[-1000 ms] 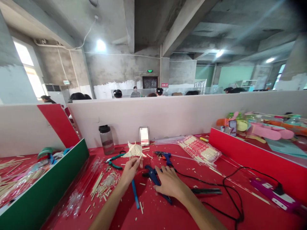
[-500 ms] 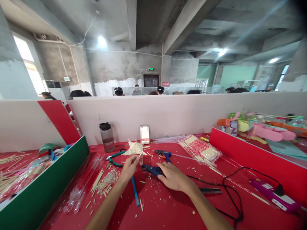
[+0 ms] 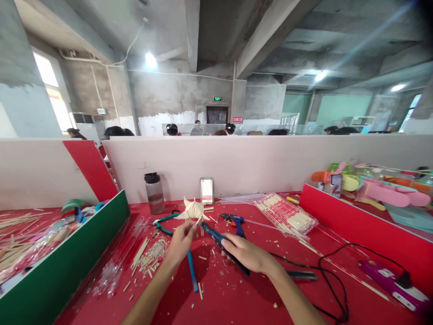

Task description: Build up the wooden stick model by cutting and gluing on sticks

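Note:
My left hand (image 3: pixel 182 237) is closed in a pinch on a short wooden stick (image 3: pixel 199 220), which points up toward the star-shaped stick model (image 3: pixel 191 210). My right hand (image 3: pixel 245 253) wraps round the handles of a dark blue plier-like cutter (image 3: pixel 213 234). The cutter's tip is close to the stick; whether they touch I cannot tell. Below my left hand lies a blue pen-like rod (image 3: pixel 192 273). Green-handled pliers (image 3: pixel 164 229) rest to the left of the model. A blue glue gun (image 3: pixel 238 223) lies beyond my right hand.
Stick offcuts (image 3: pixel 154 255) are heaped at left. A bottle (image 3: pixel 154 194) and a phone-like screen (image 3: pixel 207 191) stand by the white partition (image 3: pixel 257 162). Bagged sticks (image 3: pixel 291 214) lie at right. A black cable (image 3: pixel 321 266) runs to a purple power strip (image 3: pixel 394 284). Green (image 3: pixel 77 253) and red (image 3: pixel 365 234) dividers flank the table.
My right hand has taken hold of the cutter, which it only lay over before, and turned it so that its tip points up-left at the stick. My left hand keeps its pinch.

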`<state>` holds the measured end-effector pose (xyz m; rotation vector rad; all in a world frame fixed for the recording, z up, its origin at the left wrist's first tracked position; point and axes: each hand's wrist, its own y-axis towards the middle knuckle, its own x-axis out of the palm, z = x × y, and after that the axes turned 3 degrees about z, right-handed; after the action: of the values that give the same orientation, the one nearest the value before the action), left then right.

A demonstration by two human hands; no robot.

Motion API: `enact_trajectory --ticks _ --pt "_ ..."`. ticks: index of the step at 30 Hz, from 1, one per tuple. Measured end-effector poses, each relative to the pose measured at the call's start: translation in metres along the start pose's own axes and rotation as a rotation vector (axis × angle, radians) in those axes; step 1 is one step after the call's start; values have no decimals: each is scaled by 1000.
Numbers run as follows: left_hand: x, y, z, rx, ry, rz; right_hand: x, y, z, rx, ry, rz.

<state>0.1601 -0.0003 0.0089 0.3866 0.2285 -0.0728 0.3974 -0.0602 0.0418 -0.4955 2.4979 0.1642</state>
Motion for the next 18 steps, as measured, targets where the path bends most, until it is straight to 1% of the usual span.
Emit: enact_trajectory --ticks 4,9,12,15,18 --pt "-3 -10 14 37 109 53 16 4 -1 -16 19 87" --pt "-1 -17 19 21 131 -2 31 4 -5 -62 43 139" --pt "0 -18 20 18 145 3 36 4 -7 -92 57 174" --pt "0 -18 23 7 112 -1 39 5 -8 -100 58 216" --pt "1 -18 26 1 77 -6 40 4 -9 -117 55 225"
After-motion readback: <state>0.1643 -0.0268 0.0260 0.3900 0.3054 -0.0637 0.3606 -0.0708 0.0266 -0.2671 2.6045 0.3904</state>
